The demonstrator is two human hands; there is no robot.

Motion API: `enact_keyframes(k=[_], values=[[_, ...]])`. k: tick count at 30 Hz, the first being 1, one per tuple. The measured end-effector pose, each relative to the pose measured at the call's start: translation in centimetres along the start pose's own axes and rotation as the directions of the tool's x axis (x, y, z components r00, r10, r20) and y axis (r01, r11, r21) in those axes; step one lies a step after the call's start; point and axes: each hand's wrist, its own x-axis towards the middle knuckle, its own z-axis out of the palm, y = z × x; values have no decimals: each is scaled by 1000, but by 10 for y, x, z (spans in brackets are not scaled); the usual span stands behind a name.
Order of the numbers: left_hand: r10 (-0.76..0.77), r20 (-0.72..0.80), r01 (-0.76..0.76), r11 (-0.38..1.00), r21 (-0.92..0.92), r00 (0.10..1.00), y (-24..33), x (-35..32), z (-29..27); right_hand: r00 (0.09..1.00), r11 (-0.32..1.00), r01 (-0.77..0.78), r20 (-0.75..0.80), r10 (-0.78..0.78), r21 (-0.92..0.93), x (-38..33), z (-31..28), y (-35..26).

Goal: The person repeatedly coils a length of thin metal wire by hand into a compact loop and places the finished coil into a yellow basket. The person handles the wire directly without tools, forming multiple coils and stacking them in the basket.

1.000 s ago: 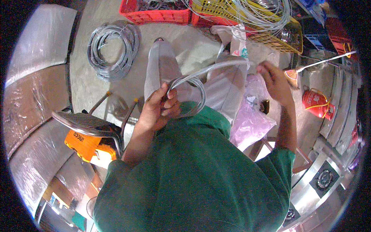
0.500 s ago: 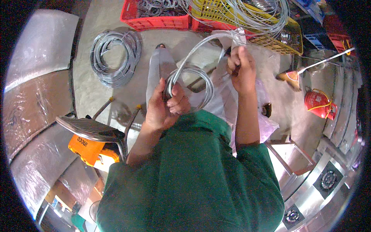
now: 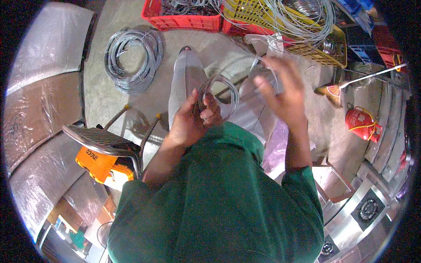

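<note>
A small coil of grey wire rope is gripped in my left hand, its fingers closed round the coil's left side. From the coil a blurred loose length arcs up and right, toward my right hand. My right hand is raised to the right of the coil, smeared by motion, with thumb and fingers apart. Nothing shows in its grasp, and the loose length appears to pass beside or behind the fingers. My legs in grey trousers lie beyond the coil.
A larger wire coil lies on the floor at left. Red and yellow crates with wire stand at the far side. A stool is at left; a broom and red canister are at right.
My right hand has opened from a closed grip and swung slightly right and nearer. The loose wire length has dropped lower. My left hand still holds the coil, moved slightly right.
</note>
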Motion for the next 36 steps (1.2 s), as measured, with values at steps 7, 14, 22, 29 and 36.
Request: enact_keyframes(k=[7, 14, 22, 29, 36], values=[[16, -19, -16, 999, -31, 1000, 4, -2, -2, 977, 978, 207, 43, -207, 9, 2, 32, -22], [-57, -38, 60, 996, 65, 998, 2, -10, -8, 906, 979, 173, 372, -201, 108, 37, 31, -11], [-12, -215, 49, 984, 170, 977, -1, -13, -5, 831, 908, 263, 401, -385, 326, 47, 31, -34], [-177, -11, 177, 984, -27, 984, 24, -10, -6, 804, 870, 159, 451, -389, 467, 48, 42, -42], [-162, 8, 161, 984, 71, 987, 32, -19, -3, 817, 754, 136, 358, -453, 643, 46, 42, -37]])
